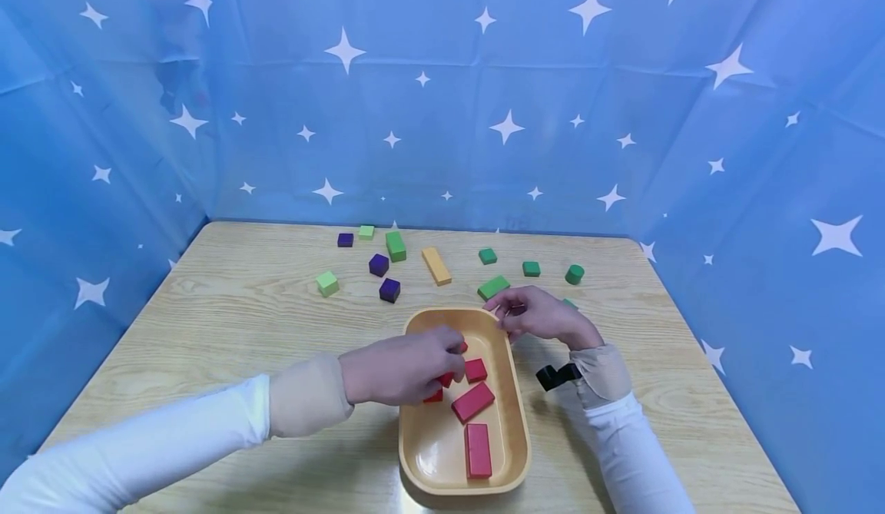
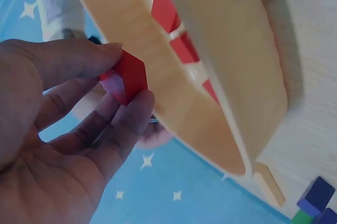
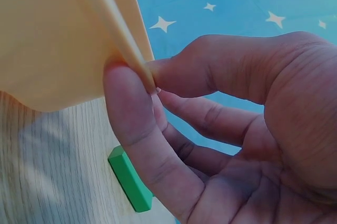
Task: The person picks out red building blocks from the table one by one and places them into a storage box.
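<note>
A tan plastic tray [image 1: 462, 487] with rounded corners holds several red blocks, among them a long red block [image 1: 478, 450] near its front end. Over the left side of the tray, my left hand [image 1: 408, 364] pinches a red block [image 2: 129, 78] between thumb and fingertips; the left wrist view shows it above the tray wall. My right hand [image 1: 542, 314] grips the rim at the tray's far right corner. In the right wrist view the thumb [image 3: 184, 74] lies on one side of that rim and the index finger on the other.
Beyond the tray lie dark purple blocks [image 1: 379, 265], light green blocks [image 1: 328, 283], an orange block [image 1: 436, 266] and green blocks [image 1: 494, 287]. A green cylinder [image 1: 575, 274] stands farther right. A blue star-patterned curtain [image 1: 442, 99] borders the wooden table [image 1: 276, 322].
</note>
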Tool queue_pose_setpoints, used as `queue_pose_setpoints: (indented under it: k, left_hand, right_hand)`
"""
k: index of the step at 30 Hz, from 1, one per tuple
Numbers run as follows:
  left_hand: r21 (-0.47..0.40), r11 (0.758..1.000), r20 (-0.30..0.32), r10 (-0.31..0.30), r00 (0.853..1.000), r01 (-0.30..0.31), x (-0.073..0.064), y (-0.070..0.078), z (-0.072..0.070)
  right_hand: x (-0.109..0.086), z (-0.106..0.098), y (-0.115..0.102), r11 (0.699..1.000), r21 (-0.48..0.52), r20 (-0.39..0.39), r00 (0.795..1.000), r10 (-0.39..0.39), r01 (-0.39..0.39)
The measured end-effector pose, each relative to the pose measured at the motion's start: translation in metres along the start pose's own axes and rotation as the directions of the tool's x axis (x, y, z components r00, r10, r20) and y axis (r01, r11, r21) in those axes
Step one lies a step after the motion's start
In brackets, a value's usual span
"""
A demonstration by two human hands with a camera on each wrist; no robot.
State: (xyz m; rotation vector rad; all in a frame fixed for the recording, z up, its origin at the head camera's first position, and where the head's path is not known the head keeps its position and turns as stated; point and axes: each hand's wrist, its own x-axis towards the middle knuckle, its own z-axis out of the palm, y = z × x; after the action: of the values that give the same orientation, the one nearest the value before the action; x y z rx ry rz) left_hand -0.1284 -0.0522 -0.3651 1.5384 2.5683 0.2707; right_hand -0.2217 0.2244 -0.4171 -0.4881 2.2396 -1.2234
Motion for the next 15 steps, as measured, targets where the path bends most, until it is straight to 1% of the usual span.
queue_pose_setpoints:
  k: [3,7,10,14,15]
  left_hand:
    - [0.019,1.0,0.055,0.017,0.998,-0.018,0.002,0.004,0.003]
    - [0.038,0.997,0.12,0.062,0.991,-0.067,0.002,0.008,0.011]
    - [0.024,0.993,0.161,0.108,0.981,-0.113,0.003,0.01,0.018]
    - [-0.015,0.99,0.22,0.138,0.966,-0.138,0.005,0.013,0.027]
    - [-0.014,0.989,0.231,0.146,0.962,-0.147,0.006,0.014,0.03]
  right_hand:
    - [0.0,0.0,0.0,1.0,0.002,-0.002,1.0,0.008,-0.008]
    - [0.001,0.0,0.001,1.0,-0.001,-0.004,1.0,0.015,-0.015]
    - [0.002,0.0,0.002,1.0,-0.001,-0.003,1.0,0.01,-0.01]
    - [0.002,-0.001,0.003,1.0,0.003,0.001,1.0,0.0,0.0]
    - [0.002,-0.001,0.003,1.0,0.003,0.002,1.0,-0.001,0.001]
